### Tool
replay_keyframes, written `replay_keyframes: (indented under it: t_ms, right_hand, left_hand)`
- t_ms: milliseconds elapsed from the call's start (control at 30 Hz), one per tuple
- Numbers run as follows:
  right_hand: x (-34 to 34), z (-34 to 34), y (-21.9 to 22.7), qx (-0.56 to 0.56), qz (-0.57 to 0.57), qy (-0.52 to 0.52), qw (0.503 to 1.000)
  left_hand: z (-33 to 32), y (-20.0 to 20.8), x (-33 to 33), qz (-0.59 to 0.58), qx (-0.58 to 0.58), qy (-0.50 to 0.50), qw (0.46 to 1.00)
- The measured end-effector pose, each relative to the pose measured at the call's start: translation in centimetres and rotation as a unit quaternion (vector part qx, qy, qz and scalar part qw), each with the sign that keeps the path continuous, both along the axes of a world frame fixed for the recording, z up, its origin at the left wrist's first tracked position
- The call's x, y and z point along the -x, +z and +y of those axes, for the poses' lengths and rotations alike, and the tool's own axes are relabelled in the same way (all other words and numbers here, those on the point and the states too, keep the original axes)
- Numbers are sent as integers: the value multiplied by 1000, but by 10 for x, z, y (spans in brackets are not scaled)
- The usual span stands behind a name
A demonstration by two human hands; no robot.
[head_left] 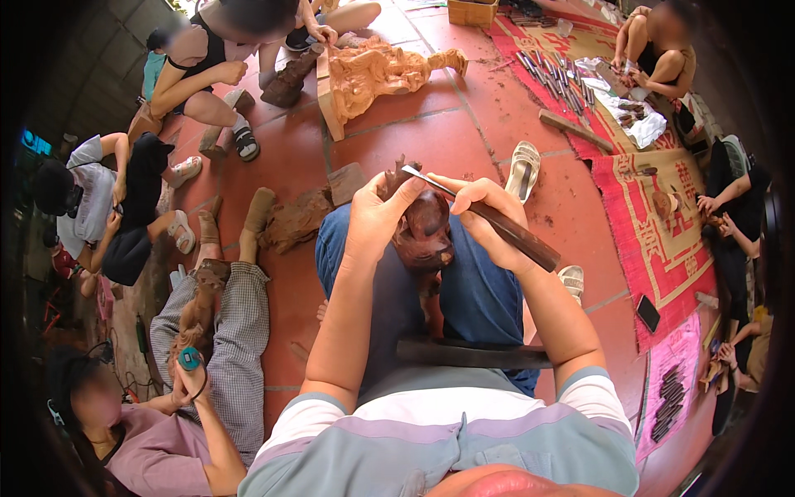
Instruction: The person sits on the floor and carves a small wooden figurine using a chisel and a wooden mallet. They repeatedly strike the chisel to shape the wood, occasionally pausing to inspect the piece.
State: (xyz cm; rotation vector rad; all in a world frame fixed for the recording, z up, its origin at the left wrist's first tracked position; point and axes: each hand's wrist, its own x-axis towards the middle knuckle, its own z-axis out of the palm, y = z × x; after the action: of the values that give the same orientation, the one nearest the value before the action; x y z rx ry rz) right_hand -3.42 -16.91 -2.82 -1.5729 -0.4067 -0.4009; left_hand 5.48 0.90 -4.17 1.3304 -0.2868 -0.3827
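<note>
Seated, I have my left grip (378, 212) clamped on a dark reddish-brown wood carving (425, 228) between my blue-jeaned legs (485, 294). My right grip (490, 209) closes around a wooden-handled chisel (519, 238), its metal blade over the carving's upper part. Rounded forms are already shaped; it seems partway done, though I cannot tell what detail remains.

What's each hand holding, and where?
Right hand: chisel, by the handle near the blade. Left hand: dark wood carving, by its left side toward the far end.

Woodcarving workshop: chisels (560, 83), carved statue (373, 79).
</note>
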Motion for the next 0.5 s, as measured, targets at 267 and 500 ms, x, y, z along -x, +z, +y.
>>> replay_keyframes:
  t_ms: [267, 500]
  right_hand:
    - [-2, -14, 23, 30, 53, 31, 998]
    - [-7, -16, 29, 55, 7, 26, 998]
  left_hand:
    - [4, -1, -2, 10, 5, -14, 1000]
    - [-1, 1, 0, -1, -20, 10, 1000]
